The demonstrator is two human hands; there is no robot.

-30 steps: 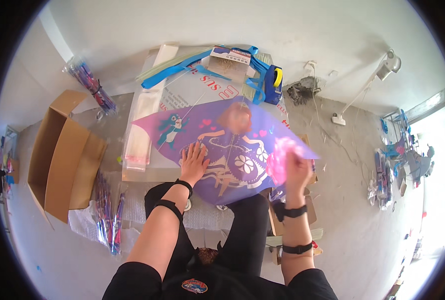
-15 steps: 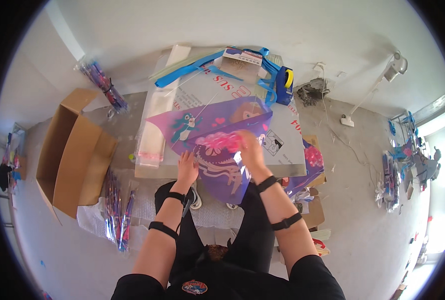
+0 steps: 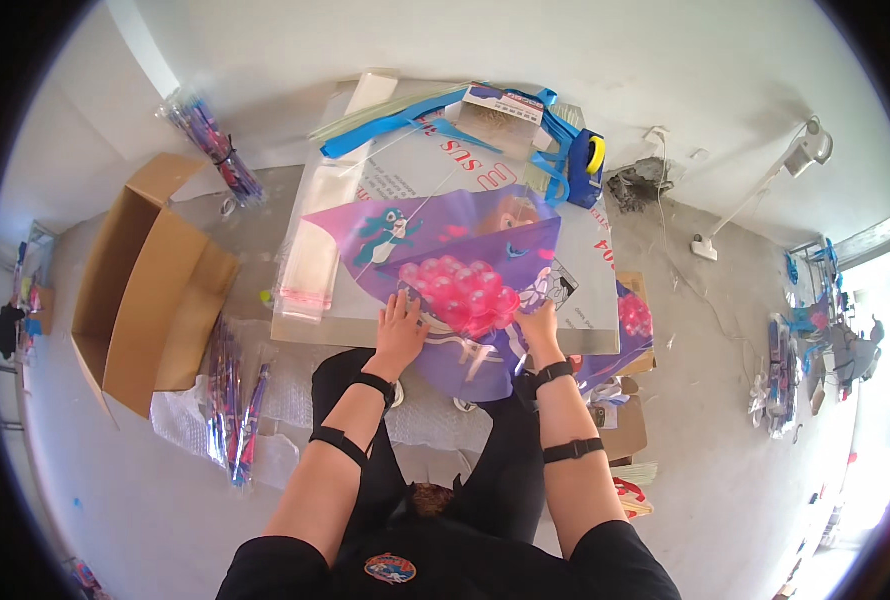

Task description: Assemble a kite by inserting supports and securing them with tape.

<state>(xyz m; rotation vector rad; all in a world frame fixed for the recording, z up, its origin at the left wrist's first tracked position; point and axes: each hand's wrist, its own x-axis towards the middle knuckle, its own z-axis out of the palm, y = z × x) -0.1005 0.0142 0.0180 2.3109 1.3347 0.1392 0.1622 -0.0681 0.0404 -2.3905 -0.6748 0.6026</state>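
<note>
A purple kite [image 3: 443, 378], printed with cartoon figures and a bunch of pink balloons, lies across the table in front of me. Thin pale rods run over it, and its near part hangs past the table's front edge. My left hand [image 3: 401, 332] rests on the kite left of the pink balloons, its fingers spread. On the other side of the balloons, my right hand [image 3: 539, 330] has its fingers drawn together at the kite's right edge, seemingly pinching the fabric. The fingertips are partly hard to make out.
Clear plastic sleeves [image 3: 308, 262] lie along the table's left. Blue strips [image 3: 395, 128], a small box [image 3: 501, 104] and a blue-and-yellow tape dispenser [image 3: 587, 166] sit at the back. An open carton [image 3: 155, 290] and bundled packages [image 3: 230, 410] stand left; a lamp [image 3: 805, 148] is right.
My right hand has moved down and right, from over the balloons to the kite's right edge. The balloon part has flattened into view. My left hand has shifted slightly right, fingers spread.
</note>
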